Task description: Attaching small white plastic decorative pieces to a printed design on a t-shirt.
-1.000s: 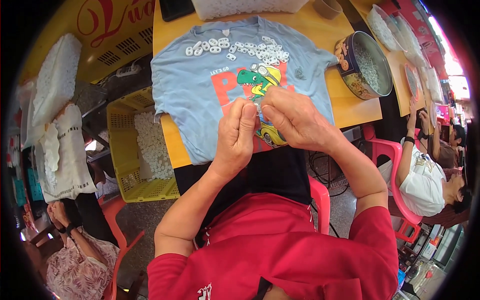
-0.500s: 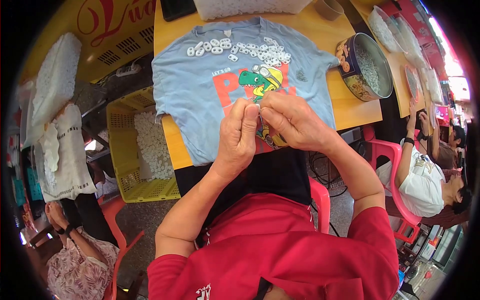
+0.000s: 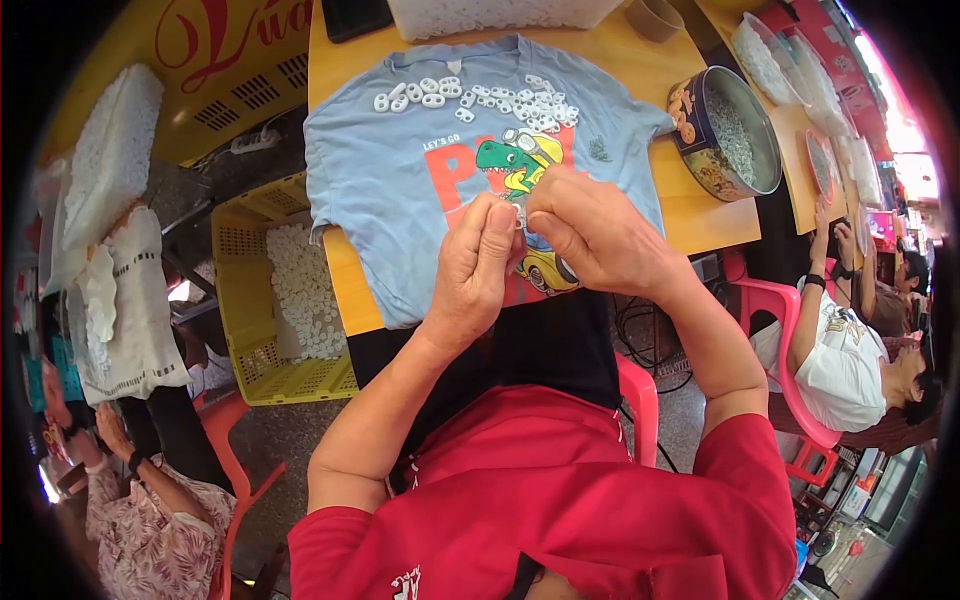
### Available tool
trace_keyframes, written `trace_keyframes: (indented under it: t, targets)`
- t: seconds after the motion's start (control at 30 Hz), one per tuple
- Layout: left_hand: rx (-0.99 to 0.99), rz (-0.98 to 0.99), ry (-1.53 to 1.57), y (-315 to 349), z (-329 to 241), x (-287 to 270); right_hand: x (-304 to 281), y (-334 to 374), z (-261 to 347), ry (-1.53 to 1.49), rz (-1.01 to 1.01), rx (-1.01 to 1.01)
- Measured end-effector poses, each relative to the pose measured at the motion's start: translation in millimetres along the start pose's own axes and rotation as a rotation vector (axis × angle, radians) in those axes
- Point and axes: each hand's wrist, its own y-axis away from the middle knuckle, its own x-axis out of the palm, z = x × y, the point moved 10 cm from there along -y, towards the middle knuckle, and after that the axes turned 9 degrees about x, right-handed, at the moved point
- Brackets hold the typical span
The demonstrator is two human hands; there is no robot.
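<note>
Both hands, left hand [image 3: 478, 265] and right hand [image 3: 590, 235], pinched a small white piece [image 3: 517, 212] in their grip above the blue T-shirt [image 3: 390, 190]; a round printed tin [image 3: 722, 135] stood right.

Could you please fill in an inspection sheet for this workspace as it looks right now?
Surface: wooden table, partly covered by a light blue shirt.
Job's things: white plastic pieces spread on the shirt; what the fingers pinch is too small to tell.
Clutter: round tin, yellow crate of white pieces beside the table.
Hands: left hand and right hand meet over the shirt.
Cables: black cables under the table.
Surroundings: pink chairs, other seated people.
</note>
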Motion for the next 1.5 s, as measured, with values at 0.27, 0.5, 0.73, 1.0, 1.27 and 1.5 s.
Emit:
trace_keyframes:
  t: [0.27, 0.5, 0.73, 1.0, 1.27, 1.5]
  targets:
    - [0.004, 0.008, -0.007, 0, 0, -1, 2, -1, 5, 0.052, -0.079, -0.067]
    - [-0.012, -0.038, -0.018, 1, 3, -5, 5, -2, 1, -0.064, -0.152, -0.026]
    - [0.027, -0.066, -0.068, 2, 2, -9, 10, -5, -5, -0.169, -0.152, 0.045]
    - [0.048, -0.148, -0.054, 0, -2, -15, 18, -4, -8, -0.157, -0.195, 0.093]
    - [-0.002, -0.104, 0.031, 2, 7, -10, 7, 0, -6, -0.204, -0.195, 0.118]
    - [0.072, -0.038, -0.048, 0, -2, -4, 0, 0, 0, -0.107, -0.268, 0.074]
